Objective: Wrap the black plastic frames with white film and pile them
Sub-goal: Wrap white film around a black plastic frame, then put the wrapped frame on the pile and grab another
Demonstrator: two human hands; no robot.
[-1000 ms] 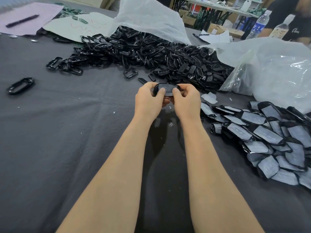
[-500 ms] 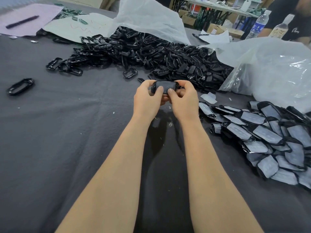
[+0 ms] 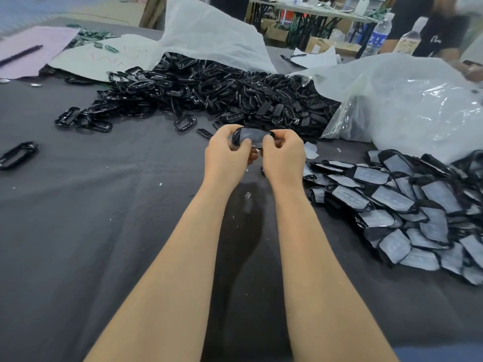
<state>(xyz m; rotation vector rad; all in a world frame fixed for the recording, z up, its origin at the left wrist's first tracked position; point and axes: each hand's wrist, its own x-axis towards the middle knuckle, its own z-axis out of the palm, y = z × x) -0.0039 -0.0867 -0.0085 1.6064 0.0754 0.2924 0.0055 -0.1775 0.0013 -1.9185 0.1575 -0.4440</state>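
Both hands hold one black plastic frame (image 3: 253,136) above the grey table, its face covered with pale film. My left hand (image 3: 228,155) grips its left end with the thumb on the face. My right hand (image 3: 283,155) grips the right end, thumb pressed on the film. A big heap of bare black frames (image 3: 235,95) spills from a white bag behind my hands. A pile of film-wrapped frames (image 3: 407,205) lies to the right.
A clear plastic bag (image 3: 407,100) lies at the right behind the wrapped pile. Loose frames (image 3: 18,155) lie at the left on the grey cloth (image 3: 78,231). Papers and a pen (image 3: 21,54) sit far left. A person and water bottles (image 3: 379,35) are at the far right.
The frame stays held in both hands at about the same spot; my thumbs have shifted across its film-covered face, and the frame is turned slightly.
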